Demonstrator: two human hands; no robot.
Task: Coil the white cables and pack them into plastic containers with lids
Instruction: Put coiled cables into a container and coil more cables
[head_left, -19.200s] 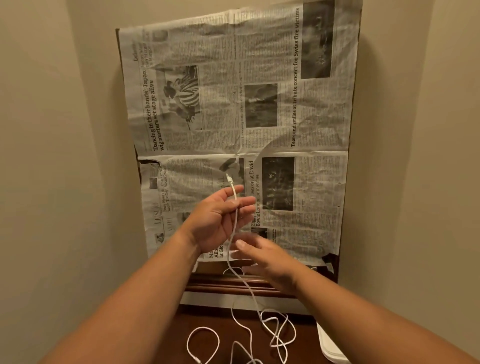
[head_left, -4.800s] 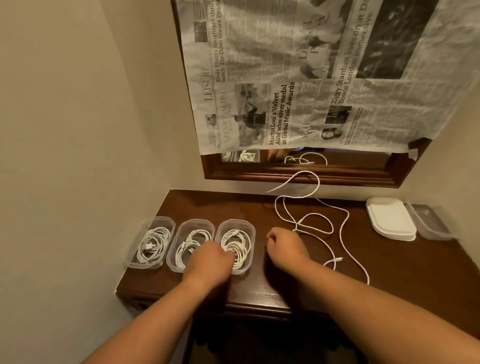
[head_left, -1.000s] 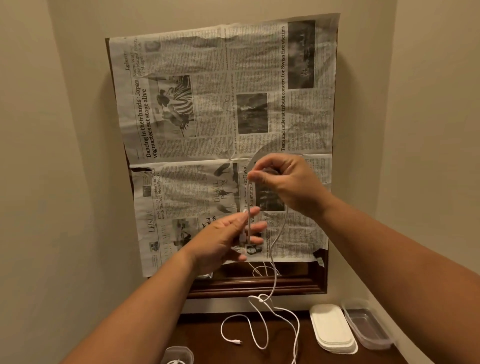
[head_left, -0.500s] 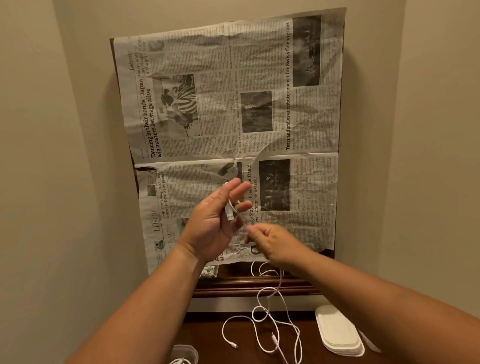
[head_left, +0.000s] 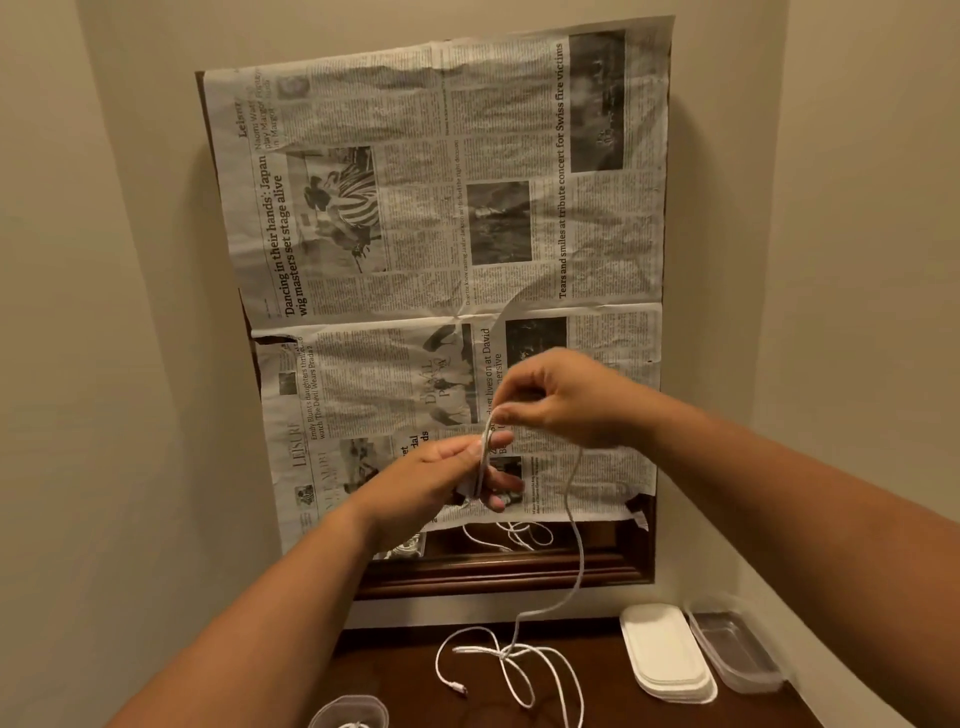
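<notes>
I hold a white cable (head_left: 575, 525) up in front of the newspaper. My left hand (head_left: 436, 480) has loops of it wrapped around its fingers. My right hand (head_left: 561, 397) pinches the cable just above the left fingertips. From there the cable hangs down in a long strand to a loose tangle (head_left: 511, 665) on the dark wooden table (head_left: 395, 670). At the bottom edge the rim of a clear container (head_left: 349, 713) with coiled cable inside shows. An empty clear container (head_left: 735, 652) stands at the right beside a stack of white lids (head_left: 667, 654).
Newspaper sheets (head_left: 441, 218) cover a wood-framed mirror (head_left: 519, 571) on the wall behind the table. Beige walls close in on both sides, forming a narrow alcove.
My right hand has risen from below the left hand to above its fingertips, carrying the cable up and over. The left hand dropped slightly.
</notes>
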